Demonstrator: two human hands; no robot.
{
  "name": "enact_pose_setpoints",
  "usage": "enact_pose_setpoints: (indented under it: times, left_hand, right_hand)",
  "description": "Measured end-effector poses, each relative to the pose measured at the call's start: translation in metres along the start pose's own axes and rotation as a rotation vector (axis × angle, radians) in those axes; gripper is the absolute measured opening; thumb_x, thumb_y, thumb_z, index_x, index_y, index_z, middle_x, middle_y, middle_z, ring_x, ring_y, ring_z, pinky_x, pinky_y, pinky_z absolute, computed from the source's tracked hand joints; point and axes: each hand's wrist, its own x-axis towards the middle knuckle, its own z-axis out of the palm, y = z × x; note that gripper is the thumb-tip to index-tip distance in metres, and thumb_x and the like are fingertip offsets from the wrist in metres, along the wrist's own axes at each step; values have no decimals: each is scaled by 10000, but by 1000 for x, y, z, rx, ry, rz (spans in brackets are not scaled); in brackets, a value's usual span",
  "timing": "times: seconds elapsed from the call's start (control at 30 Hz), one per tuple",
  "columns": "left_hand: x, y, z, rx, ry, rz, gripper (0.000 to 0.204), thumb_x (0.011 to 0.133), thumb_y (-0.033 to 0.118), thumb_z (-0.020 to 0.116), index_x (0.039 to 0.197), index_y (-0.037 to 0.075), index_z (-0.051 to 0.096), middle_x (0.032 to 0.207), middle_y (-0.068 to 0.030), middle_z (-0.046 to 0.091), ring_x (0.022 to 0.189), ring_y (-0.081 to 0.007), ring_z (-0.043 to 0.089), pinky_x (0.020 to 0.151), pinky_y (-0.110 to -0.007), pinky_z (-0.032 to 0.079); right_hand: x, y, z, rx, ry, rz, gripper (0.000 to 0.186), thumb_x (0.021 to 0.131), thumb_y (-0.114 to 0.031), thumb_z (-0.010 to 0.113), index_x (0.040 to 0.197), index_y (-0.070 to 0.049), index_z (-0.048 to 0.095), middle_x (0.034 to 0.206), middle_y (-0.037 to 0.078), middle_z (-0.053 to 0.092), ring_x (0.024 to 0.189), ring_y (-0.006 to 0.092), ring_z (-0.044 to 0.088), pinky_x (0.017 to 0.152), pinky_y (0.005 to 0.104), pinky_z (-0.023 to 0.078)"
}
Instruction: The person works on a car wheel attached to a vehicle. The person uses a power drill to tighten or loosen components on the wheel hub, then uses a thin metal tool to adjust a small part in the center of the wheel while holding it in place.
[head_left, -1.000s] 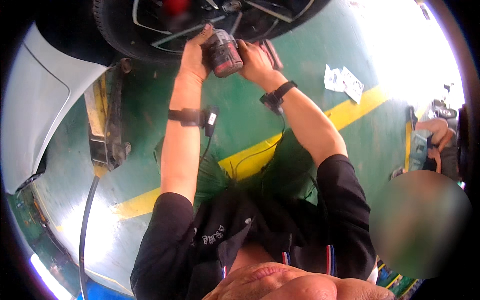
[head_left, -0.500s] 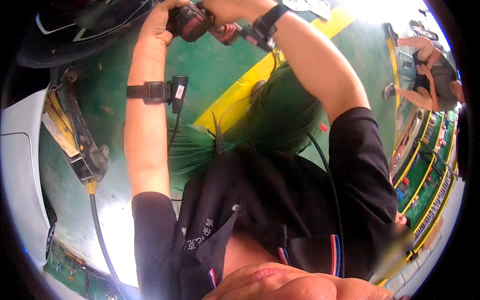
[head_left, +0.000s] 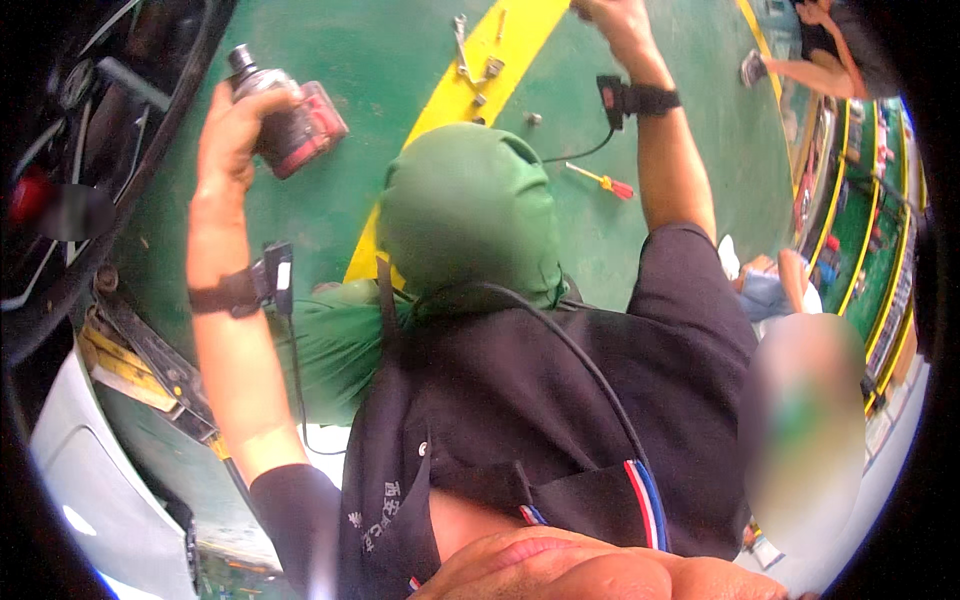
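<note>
A black-and-red cordless impact wrench point(head_left: 290, 125) is in my left hand point(head_left: 228, 135), its fingers closed round the tool. The wrench's narrow dark nose points up and away, and its red-and-black base faces right. My right hand point(head_left: 622, 30) is well apart from it at the top edge, where the frame cuts off its fingertips; whether it holds anything does not show. Below that hand lies a screwdriver point(head_left: 612, 186) with a red-and-yellow handle. A metal spanner point(head_left: 461, 45) and a small metal fitting point(head_left: 490, 69) rest on the yellow floor stripe point(head_left: 520, 55).
A car wheel point(head_left: 110, 110) stands close on my left, with a floor jack point(head_left: 150, 350) beside the pale car body point(head_left: 90, 440). My green-clad knee point(head_left: 470, 210) rises in the middle. Seated people and yellow-edged racks point(head_left: 845, 240) are at right.
My hands have parted: the left has drawn the impact wrench left and down, the right has moved away to the right. The spanner, fitting and screwdriver have come into view.
</note>
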Motion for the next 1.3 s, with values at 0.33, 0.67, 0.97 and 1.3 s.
enact_pose_setpoints:
  times: [0.33,0.67,0.97,1.3]
  left_hand:
    - [-24,33,6,292,45,-90,615,779,245,789,1275,9,511,1090,-107,650,930,-193,669,820,-339,543]
    - [-23,18,10,357,161,-2,736,782,259,784,1341,-96,462,1166,-160,643,1010,-215,654,915,-330,510]
    - [-24,15,19,433,238,99,761,770,260,805,1322,-126,451,1147,-188,640,988,-218,667,872,-333,542]
    - [-15,2,11,582,279,180,949,717,432,821,1337,-155,407,1233,-291,612,1106,-332,659,936,-389,527]
  right_hand:
    - [-267,196,30,-980,-408,454,387,802,-114,623,1186,-91,584,1110,194,652,1093,405,609,898,563,502]
    - [-245,222,39,-594,-181,273,177,952,-175,584,1102,-93,630,1006,212,664,951,424,655,796,512,533]
    - [-70,142,117,-247,-10,344,345,912,-311,652,1126,-42,685,924,185,730,845,301,730,776,400,561]
    - [-15,123,142,-435,-395,292,385,698,-351,766,884,-14,758,773,152,726,755,301,714,755,366,562]
